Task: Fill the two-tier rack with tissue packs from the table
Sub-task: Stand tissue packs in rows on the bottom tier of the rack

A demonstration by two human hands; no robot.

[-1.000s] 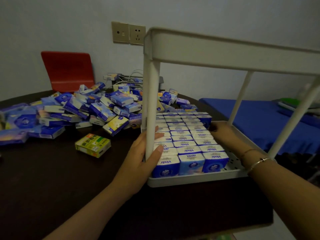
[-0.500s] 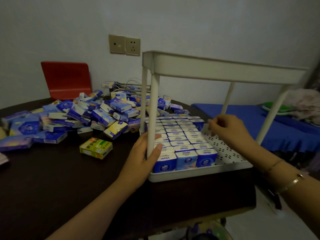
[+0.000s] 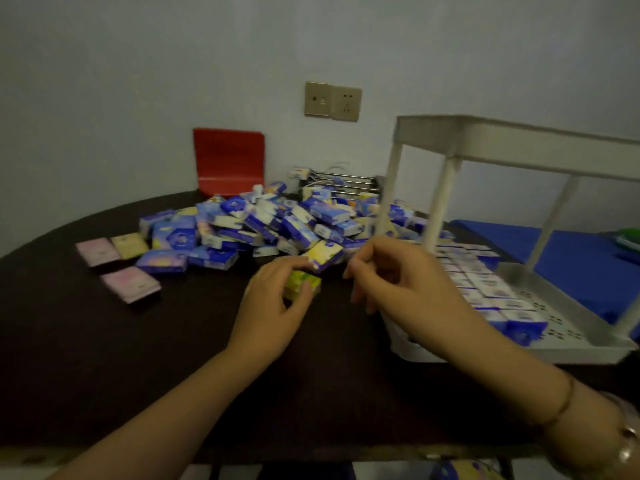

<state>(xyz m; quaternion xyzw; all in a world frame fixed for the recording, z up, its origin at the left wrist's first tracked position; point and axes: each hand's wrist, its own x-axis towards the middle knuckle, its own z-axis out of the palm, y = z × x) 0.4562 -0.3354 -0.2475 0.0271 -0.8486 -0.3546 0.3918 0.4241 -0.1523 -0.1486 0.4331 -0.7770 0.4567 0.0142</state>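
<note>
Head view gives us the dark round tabletop (image 3: 104,341) with our two hands over it; our left hand (image 3: 273,306) curls its grip round a small green-and-yellow carton (image 3: 302,284), thumb on the near side, fingers over the top; our right hand (image 3: 398,275) hangs just beside it with fingers loosely bent and nothing in its grip, a thin bangle (image 3: 562,407) on its wrist. Behind the hands lies a loose heap of small rectangular tissue packs in blue-and-white wrappers (image 3: 270,220), tumbled at all angles, a few showing yellow faces; they are too many and too blurred for us to count. One yellow-faced pack (image 3: 323,256) lies at the heap's near edge, touching the carton. To the left, apart from the heap, we count three flat pale packs: two pink (image 3: 98,251) (image 3: 131,284) and one yellowish (image 3: 130,244). At the right stands the white plastic two-tier rack (image 3: 502,147) on slim posts; its lower perforated tray (image 3: 561,337) holds upright blue-and-white packs (image 3: 485,282) in tidy rows along its left part, while the right strip shows bare holes; the upper tier's inside is hidden from us. One red chair back (image 3: 228,161) and one double wall socket plate (image 3: 333,101) sit behind; a blue bed (image 3: 581,251) lies past the rack.
</note>
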